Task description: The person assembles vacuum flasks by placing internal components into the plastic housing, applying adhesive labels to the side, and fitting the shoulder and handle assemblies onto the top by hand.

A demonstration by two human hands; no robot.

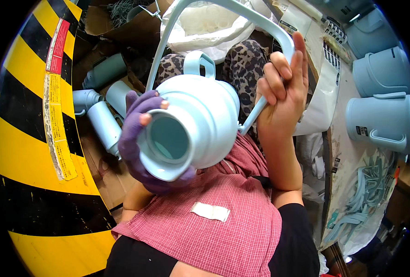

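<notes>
A light blue plastic thermos jug shell (209,122) hangs tilted over my lap, its round open mouth turned toward me. My left hand (133,134), in a purple glove with bare fingertips, is wrapped round the rim and neck. A small loop grip (199,62) stands out from the jug's far side. Over the jug arches a long pale blue carrying handle (260,21), and its right end meets the jug's side. My bare right hand (285,87) is closed on the right part of this handle, index finger pointing up. The handle's left end is hidden behind the jug.
At left stands a yellow-and-black striped machine panel (18,134). Several blue jug shells (104,124) lie beside it on cardboard. Rightward, a worktable (341,134) bears more jugs (378,120) and a pile of loose handles (368,189). A white sack (209,30) sits beyond my knees.
</notes>
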